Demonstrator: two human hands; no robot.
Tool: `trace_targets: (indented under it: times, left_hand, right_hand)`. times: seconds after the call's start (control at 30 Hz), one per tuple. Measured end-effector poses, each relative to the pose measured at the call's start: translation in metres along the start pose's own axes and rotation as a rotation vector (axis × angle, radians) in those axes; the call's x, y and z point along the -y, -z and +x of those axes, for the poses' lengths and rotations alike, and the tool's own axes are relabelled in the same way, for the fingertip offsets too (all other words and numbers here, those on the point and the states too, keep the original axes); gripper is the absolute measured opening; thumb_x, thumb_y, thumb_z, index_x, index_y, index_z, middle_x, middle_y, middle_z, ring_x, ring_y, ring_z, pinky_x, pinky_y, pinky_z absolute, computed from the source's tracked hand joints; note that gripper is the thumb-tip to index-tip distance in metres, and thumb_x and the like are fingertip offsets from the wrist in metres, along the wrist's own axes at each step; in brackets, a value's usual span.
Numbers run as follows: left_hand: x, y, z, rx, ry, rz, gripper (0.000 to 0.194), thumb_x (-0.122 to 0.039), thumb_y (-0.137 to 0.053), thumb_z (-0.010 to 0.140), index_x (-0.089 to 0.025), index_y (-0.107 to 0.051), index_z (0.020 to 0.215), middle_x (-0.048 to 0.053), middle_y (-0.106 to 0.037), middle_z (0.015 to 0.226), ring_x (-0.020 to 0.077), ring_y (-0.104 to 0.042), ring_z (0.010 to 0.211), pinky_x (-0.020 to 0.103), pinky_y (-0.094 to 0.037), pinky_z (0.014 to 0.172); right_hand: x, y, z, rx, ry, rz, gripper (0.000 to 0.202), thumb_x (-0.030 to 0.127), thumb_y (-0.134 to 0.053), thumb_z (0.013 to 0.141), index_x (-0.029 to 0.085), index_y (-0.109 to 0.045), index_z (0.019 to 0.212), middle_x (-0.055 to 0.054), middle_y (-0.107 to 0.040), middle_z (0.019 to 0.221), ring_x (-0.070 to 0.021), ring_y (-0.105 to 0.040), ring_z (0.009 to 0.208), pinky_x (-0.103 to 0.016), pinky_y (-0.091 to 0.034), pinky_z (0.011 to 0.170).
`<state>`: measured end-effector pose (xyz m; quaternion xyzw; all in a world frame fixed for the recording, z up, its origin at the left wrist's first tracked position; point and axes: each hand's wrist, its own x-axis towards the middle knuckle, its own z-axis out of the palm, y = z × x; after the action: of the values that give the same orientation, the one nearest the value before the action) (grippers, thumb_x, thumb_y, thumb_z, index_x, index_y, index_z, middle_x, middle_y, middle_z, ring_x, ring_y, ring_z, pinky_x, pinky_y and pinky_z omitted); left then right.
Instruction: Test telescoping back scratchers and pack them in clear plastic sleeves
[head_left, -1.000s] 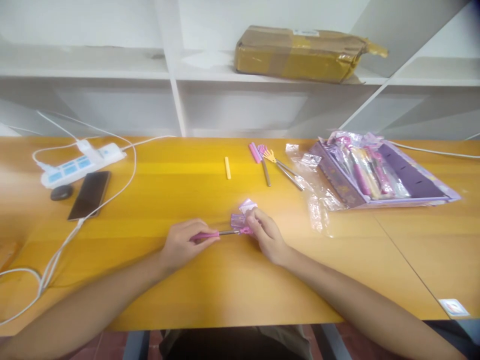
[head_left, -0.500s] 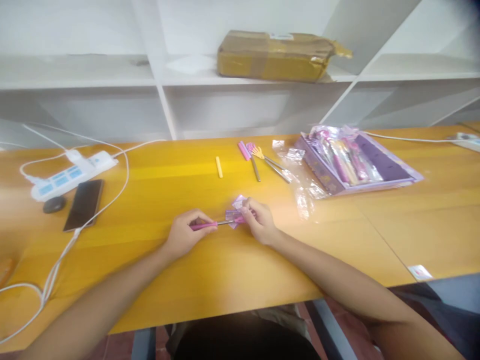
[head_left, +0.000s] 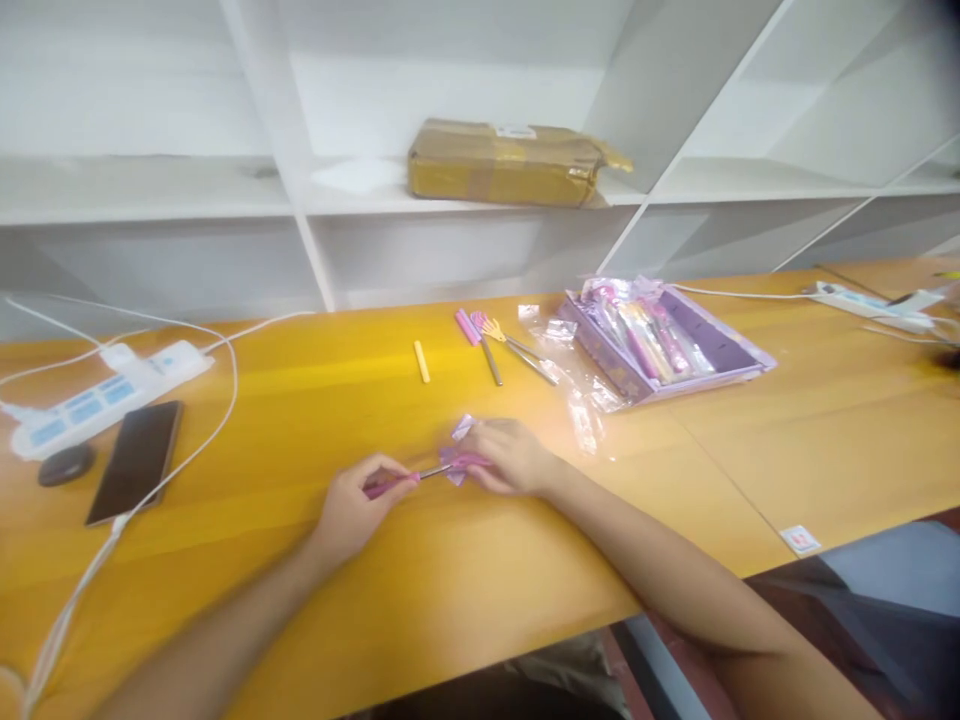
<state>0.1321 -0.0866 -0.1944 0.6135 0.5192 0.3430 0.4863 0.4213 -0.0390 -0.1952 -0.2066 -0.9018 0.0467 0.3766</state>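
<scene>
My left hand (head_left: 352, 510) pinches the pink handle of a slim back scratcher (head_left: 433, 472) with a metal rod. At its other end, my right hand (head_left: 510, 458) is closed round the pink head, whose shape is partly covered by the fingers. A small purple-and-white wrapper or card (head_left: 463, 428) lies under and beside the right fingers. Beyond the hands rest a yellow hand-shaped back scratcher (head_left: 495, 332), a rod with a pink-purple head (head_left: 491, 360), pink tubes (head_left: 466, 327) and a short yellow tube (head_left: 421, 362).
A purple box (head_left: 720, 378) with several wrapped pieces stands back right, clear plastic bags (head_left: 589, 420) beside it. On the left are a power strip (head_left: 112, 395), a phone (head_left: 139, 460), a black mouse-like object (head_left: 66, 464) and white cables. A taped carton (head_left: 502, 165) sits on the shelf.
The view has shifted right and tilted up. My right hand has turned over the pink head, its back now facing up more; both hands still hold the back scratcher.
</scene>
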Motion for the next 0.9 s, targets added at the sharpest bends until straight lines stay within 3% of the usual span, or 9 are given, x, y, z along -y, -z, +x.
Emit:
trace_targets:
  times: [0.1,0.23,0.33,0.4,0.5,0.63,0.77,0.83,0.9]
  left_hand:
    - [0.005,0.005,0.008,0.038,0.019,0.004,0.035,-0.055,-0.079,0.087,-0.021,-0.072,0.085,0.000,-0.076,0.081,0.0161,-0.071,0.076,0.025,-0.051,0.069]
    - [0.007,0.003,0.012,0.122,-0.031,0.009,0.029,-0.052,-0.077,0.091,-0.023,-0.074,0.096,0.001,-0.079,0.093,0.0177,-0.074,0.084,0.026,-0.055,0.075]
    - [0.003,0.000,0.008,0.183,-0.120,0.102,0.022,-0.045,-0.068,0.100,-0.027,-0.076,0.110,0.001,-0.080,0.108,0.0181,-0.075,0.098,0.028,-0.058,0.086]
    - [0.004,0.000,0.004,0.198,-0.224,0.215,0.022,-0.040,-0.060,0.106,-0.029,-0.074,0.119,0.002,-0.078,0.113,0.0171,-0.074,0.102,0.028,-0.058,0.091]
    - [0.009,0.001,0.002,0.179,-0.452,0.491,0.028,-0.031,-0.049,0.111,-0.026,-0.069,0.129,0.003,-0.077,0.107,0.0162,-0.073,0.093,0.027,-0.058,0.083]
    - [0.010,0.001,0.004,0.020,-0.747,0.940,0.034,-0.012,-0.037,0.108,-0.015,-0.063,0.131,0.010,-0.076,0.110,0.0227,-0.073,0.096,0.035,-0.058,0.083]
    - [-0.032,0.004,0.010,-0.132,-0.881,1.174,0.024,-0.021,-0.044,0.110,-0.015,-0.066,0.116,0.007,-0.073,0.091,0.0202,-0.068,0.075,0.032,-0.049,0.063]
    - [-0.071,0.008,0.011,-0.177,-0.848,1.224,0.023,-0.029,-0.047,0.111,-0.019,-0.067,0.106,0.000,-0.064,0.076,0.0166,-0.056,0.059,0.031,-0.036,0.052]
    - [-0.115,0.015,0.010,-0.249,-0.841,1.278,0.025,-0.033,-0.047,0.112,-0.021,-0.066,0.101,-0.001,-0.060,0.071,0.0165,-0.052,0.057,0.033,-0.029,0.051]
  right_hand:
    - [-0.002,0.009,0.003,0.135,0.058,-0.105,0.020,0.037,-0.053,0.111,0.021,-0.064,0.117,-0.005,-0.074,0.093,-0.0160,-0.068,0.078,-0.030,-0.051,0.073]
    - [-0.007,0.012,-0.003,0.137,0.015,-0.085,0.025,0.039,-0.048,0.113,0.020,-0.064,0.110,-0.005,-0.074,0.089,-0.0160,-0.064,0.072,-0.030,-0.046,0.068]
    - [-0.008,0.006,-0.009,0.120,-0.116,0.074,0.031,0.038,-0.041,0.114,0.021,-0.065,0.102,-0.003,-0.072,0.083,-0.0143,-0.062,0.068,-0.028,-0.043,0.067]
    - [-0.005,0.001,-0.011,0.095,-0.188,0.136,0.035,0.033,-0.038,0.115,0.021,-0.064,0.094,0.000,-0.066,0.072,-0.0130,-0.057,0.062,-0.027,-0.040,0.063]
    - [0.002,-0.007,-0.010,0.034,-0.232,0.126,0.038,0.028,-0.038,0.113,0.021,-0.059,0.082,0.002,-0.057,0.061,-0.0117,-0.047,0.053,-0.027,-0.033,0.058]
    - [0.015,-0.012,0.000,-0.038,-0.302,0.123,0.039,0.025,-0.041,0.111,0.020,-0.058,0.077,0.001,-0.060,0.062,-0.0095,-0.048,0.052,-0.025,-0.033,0.056]
    - [0.024,0.012,0.033,-0.087,-0.381,0.149,0.039,0.025,-0.044,0.111,0.019,-0.059,0.075,0.003,-0.056,0.059,-0.0081,-0.047,0.051,-0.024,-0.034,0.055]
    - [0.028,0.038,0.057,-0.108,-0.397,0.150,0.040,0.027,-0.047,0.109,0.019,-0.059,0.072,0.003,-0.054,0.057,-0.0080,-0.044,0.050,-0.025,-0.032,0.053]
    - [0.031,0.067,0.079,-0.166,-0.380,0.125,0.041,0.028,-0.050,0.107,0.018,-0.060,0.068,0.003,-0.051,0.056,-0.0080,-0.042,0.050,-0.025,-0.030,0.052]
